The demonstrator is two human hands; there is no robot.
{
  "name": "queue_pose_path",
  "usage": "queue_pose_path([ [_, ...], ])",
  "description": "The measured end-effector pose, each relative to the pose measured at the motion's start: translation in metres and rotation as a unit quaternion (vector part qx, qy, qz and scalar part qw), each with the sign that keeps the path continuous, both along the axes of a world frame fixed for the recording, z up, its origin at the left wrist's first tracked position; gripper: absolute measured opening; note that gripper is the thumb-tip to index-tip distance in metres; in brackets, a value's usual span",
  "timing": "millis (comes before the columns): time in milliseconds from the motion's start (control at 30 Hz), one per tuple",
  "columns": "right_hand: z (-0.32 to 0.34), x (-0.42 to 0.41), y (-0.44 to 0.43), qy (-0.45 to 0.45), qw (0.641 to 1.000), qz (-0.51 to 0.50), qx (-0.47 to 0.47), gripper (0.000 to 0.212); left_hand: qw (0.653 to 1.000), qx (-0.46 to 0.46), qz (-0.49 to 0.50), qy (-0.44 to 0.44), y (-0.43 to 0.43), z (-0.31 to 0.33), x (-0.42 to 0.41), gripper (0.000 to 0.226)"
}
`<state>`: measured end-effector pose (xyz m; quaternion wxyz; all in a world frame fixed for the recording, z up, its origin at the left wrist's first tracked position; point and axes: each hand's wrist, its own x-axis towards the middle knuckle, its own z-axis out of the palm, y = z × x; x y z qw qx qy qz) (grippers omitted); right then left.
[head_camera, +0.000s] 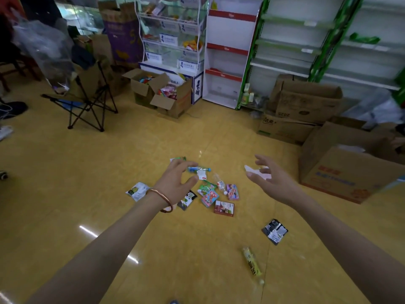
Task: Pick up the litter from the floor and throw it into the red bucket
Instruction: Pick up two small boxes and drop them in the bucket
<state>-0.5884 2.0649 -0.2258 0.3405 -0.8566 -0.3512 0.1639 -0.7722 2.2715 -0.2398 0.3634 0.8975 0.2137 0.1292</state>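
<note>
Several pieces of litter lie on the yellow floor: a blue tube (199, 169), a small clear bottle (220, 183), colourful snack wrappers (210, 197), a dark red packet (224, 208), a white-green wrapper (137, 190), a black-silver wrapper (275, 231) and a yellow wrapper (252, 264). My left hand (175, 181), with a copper bangle on the wrist, hovers over the pile with its fingers spread. My right hand (270, 177) is held out with relaxed fingers above a white scrap (259, 173). Neither hand holds anything. No red bucket is in view.
Open cardboard boxes (341, 172) stand at the right, more boxes (166, 95) of goods at the back. A folding chair (87, 102) stands at the back left. White display racks (228, 62) and green shelving (317, 51) line the far wall.
</note>
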Motion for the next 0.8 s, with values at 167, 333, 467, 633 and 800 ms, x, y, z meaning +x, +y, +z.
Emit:
queue_pose_path([
  [167, -0.004, 0.031, 0.039, -0.005, 1.000, -0.024, -0.003, 0.069, 1.000, 0.015, -0.014, 0.009, 0.059, -0.005, 0.041, 0.038],
  [333, -0.007, 0.067, 0.062, -0.013, 0.999, -0.050, -0.003, 0.069, 0.999, -0.002, -0.041, 0.011, 0.088, -0.016, 0.098, 0.039],
  [467, -0.014, 0.112, 0.084, -0.015, 0.998, -0.053, -0.007, 0.069, 0.999, -0.012, -0.050, -0.003, 0.103, -0.023, 0.156, 0.039],
  [633, -0.028, 0.185, 0.118, -0.010, 0.998, -0.055, 0.017, 0.069, 0.998, -0.024, -0.050, -0.036, 0.117, -0.028, 0.239, 0.037],
  [800, -0.033, 0.262, 0.158, 0.015, 0.999, -0.034, 0.036, 0.071, 0.998, -0.011, -0.041, -0.056, 0.144, -0.015, 0.311, 0.036],
])
